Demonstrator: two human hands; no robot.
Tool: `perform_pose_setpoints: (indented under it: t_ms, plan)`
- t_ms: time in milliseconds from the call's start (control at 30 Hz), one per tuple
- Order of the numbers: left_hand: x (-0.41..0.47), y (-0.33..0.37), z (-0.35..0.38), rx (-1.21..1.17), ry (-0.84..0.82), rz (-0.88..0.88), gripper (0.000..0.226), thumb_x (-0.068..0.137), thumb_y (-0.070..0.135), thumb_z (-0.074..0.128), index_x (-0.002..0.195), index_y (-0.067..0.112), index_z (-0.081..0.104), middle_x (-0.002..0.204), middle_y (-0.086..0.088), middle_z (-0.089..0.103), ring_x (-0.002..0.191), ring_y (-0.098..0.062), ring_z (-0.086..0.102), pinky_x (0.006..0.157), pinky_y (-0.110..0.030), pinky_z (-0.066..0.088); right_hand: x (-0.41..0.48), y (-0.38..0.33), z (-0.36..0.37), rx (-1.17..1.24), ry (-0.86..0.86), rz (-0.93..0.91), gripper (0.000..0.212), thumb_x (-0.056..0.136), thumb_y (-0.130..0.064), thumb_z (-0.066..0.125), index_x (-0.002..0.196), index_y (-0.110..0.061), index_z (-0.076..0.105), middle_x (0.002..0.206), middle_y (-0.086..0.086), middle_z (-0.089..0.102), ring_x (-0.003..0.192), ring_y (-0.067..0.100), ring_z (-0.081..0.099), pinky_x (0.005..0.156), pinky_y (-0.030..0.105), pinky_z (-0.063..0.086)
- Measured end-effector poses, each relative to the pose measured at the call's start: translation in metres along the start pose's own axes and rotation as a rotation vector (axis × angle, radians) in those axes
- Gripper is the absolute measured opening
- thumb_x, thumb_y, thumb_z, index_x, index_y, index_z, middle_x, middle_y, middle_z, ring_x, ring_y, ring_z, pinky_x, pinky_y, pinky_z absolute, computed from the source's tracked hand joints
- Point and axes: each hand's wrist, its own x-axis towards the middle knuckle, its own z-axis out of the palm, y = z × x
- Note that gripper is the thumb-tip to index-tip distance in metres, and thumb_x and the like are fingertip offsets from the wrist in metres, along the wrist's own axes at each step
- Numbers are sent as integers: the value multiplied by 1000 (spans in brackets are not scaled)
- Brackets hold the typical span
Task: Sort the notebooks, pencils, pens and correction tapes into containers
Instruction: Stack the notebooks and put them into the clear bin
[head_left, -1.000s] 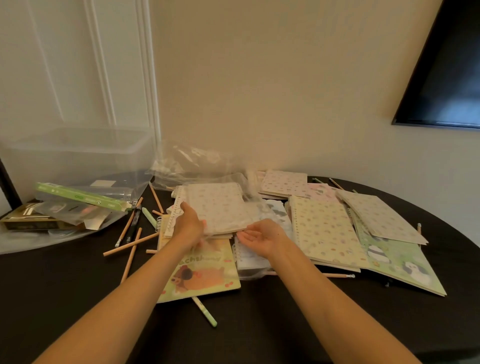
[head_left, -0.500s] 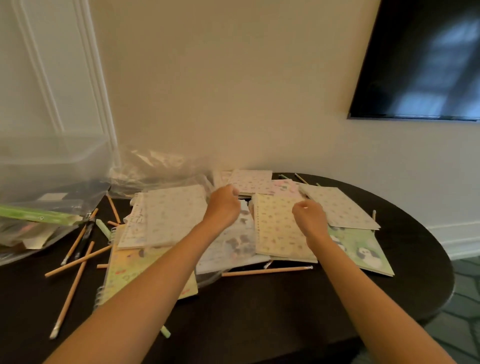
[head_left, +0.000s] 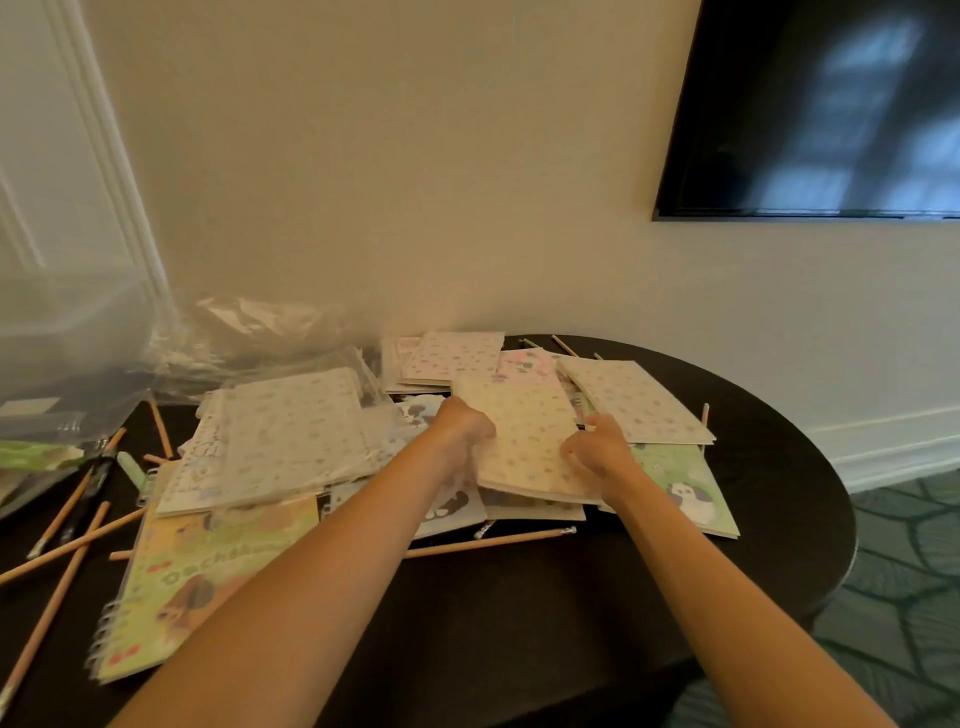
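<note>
Several notebooks lie in a loose pile on the dark round table (head_left: 519, 613). A cream dotted notebook (head_left: 524, 441) sits in the middle, its front edge lifted. My left hand (head_left: 465, 431) grips its left edge and my right hand (head_left: 597, 452) grips its right edge. A green panda notebook (head_left: 685, 488) lies under it to the right, and a dachshund notebook (head_left: 202, 566) lies at the front left. A pale dotted notebook in a clear sleeve (head_left: 291, 431) rests left of my hands. Wooden pencils (head_left: 62, 551) are scattered at the left; one pencil (head_left: 493, 543) lies in front of the pile.
A clear plastic container (head_left: 67, 353) stands at the far left with clear bags (head_left: 249, 332) beside it against the wall. A dark screen (head_left: 821, 104) hangs on the wall at right. The table's edge curves away at right above patterned carpet (head_left: 893, 571).
The view has swung right. My hands left the sleeved notebook at the left, moved to the cream dotted notebook, closed on its two side edges and raised its front edge.
</note>
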Motion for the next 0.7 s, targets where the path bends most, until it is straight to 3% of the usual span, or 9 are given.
perform_pose_setpoints:
  t_ms: [67, 133, 167, 300, 433, 533, 700]
  plan:
    - [-1, 5, 2, -94, 17, 23, 44, 90, -1, 53, 131, 1, 39, 127, -15, 51, 109, -28, 53, 76, -32, 52, -4, -5, -3, 92, 3, -12, 42, 92, 3, 45, 133, -4, 40, 126, 14, 50, 109, 25, 49, 85, 35, 42]
    - [-2, 11, 0, -185, 7, 80, 41, 92, 0, 48, 131, 3, 40, 124, -14, 54, 98, -26, 55, 53, -27, 46, -9, -13, -4, 186, -13, 0, 38, 91, 6, 48, 129, 1, 45, 118, 15, 54, 93, 21, 54, 81, 40, 48]
    - [-5, 15, -4, -244, -7, 102, 38, 93, -1, 46, 130, 4, 40, 123, -13, 54, 98, -27, 57, 51, -27, 46, -11, -16, -5, 243, -21, 11, 41, 89, 6, 50, 130, 2, 45, 118, 14, 53, 89, 19, 54, 76, 39, 49]
    - [-14, 16, -45, -335, -48, 165, 33, 93, -3, 46, 123, 10, 50, 120, -12, 60, 92, -27, 62, 63, -37, 54, -17, -32, -4, 593, -107, 31, 29, 87, 2, 56, 116, 0, 57, 113, 13, 60, 87, 23, 59, 65, 35, 50]
    - [-28, 8, -77, -390, -163, 106, 20, 94, 6, 50, 113, 8, 56, 101, -13, 67, 82, -26, 65, 60, -33, 57, -20, -38, 5, 855, -329, 88, 39, 94, -3, 47, 132, -7, 45, 121, 16, 60, 105, 31, 59, 72, 42, 51]
    - [-37, -9, -102, -589, -125, 103, 17, 94, 17, 53, 104, 5, 60, 88, -9, 68, 77, -20, 65, 62, -30, 56, -36, -51, 34, 984, -344, 133, 42, 98, -5, 42, 139, -6, 36, 131, 18, 53, 116, 35, 53, 75, 46, 48]
    - [-49, -43, -118, -801, 61, 109, 20, 91, 7, 57, 110, 2, 55, 97, -10, 65, 79, -20, 62, 55, -29, 57, -62, -69, 78, 1195, -351, 114, 46, 97, 5, 39, 141, 1, 30, 135, 22, 47, 123, 37, 48, 94, 49, 43]
